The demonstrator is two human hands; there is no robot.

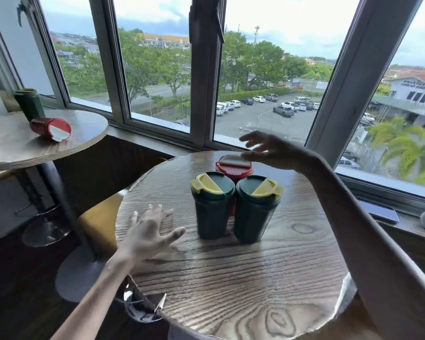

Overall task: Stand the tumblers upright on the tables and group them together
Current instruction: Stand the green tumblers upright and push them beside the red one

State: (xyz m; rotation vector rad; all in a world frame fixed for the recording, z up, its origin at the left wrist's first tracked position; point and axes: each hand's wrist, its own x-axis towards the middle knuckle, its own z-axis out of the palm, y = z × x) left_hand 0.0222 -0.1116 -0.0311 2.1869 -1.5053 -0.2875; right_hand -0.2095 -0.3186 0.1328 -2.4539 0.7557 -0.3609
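Two green tumblers (212,212) (255,214) with yellow flaps and a red tumbler (233,169) stand upright, touching, on the near desk (231,278). On the far desk (10,146) a fallen tumbler (50,127), red, lies sideways, lid facing right, before an upright far green tumbler (30,104). The left hand (150,231) is spread wide left of the group. The right hand (263,150) is open over the red lid.
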